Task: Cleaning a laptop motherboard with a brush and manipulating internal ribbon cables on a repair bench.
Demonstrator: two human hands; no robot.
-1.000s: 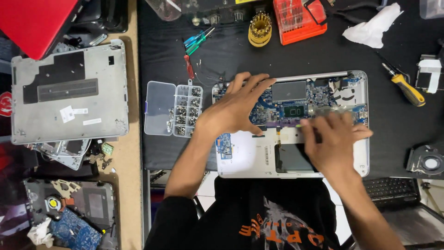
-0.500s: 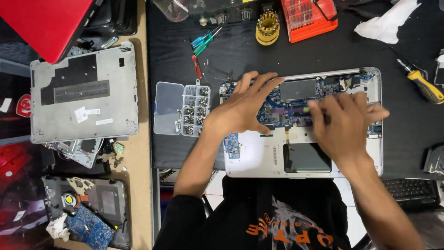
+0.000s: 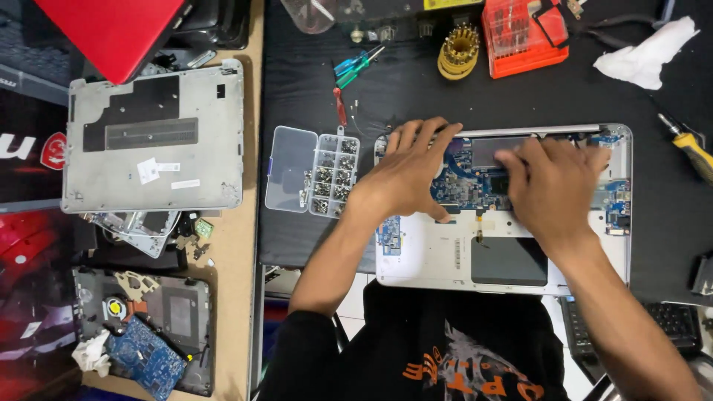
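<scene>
An opened silver laptop base (image 3: 445, 256) lies on the black mat, its blue circuit board (image 3: 468, 186) exposed. My left hand (image 3: 405, 174) rests flat on the board's left part, fingers spread towards the hinge edge. My right hand (image 3: 553, 186) lies on the board's right part, fingers pointing left and up. Both hands press on the board; I cannot tell whether either grips a part. A clear screw organiser box (image 3: 316, 172) with its lid open sits just left of the laptop.
A grey laptop bottom cover (image 3: 152, 137) lies at left under a red lid (image 3: 111, 30). Small screwdrivers (image 3: 356, 63), a yellow bit holder (image 3: 458, 50), an orange bit case (image 3: 523, 30), a white tissue (image 3: 646, 56) and a yellow-handled screwdriver (image 3: 691, 152) are around. More dismantled boards (image 3: 145, 349) sit bottom left.
My right hand has moved up from the laptop's lower part onto the circuit board. My left hand has stayed on the board's left side. The view has shifted slightly.
</scene>
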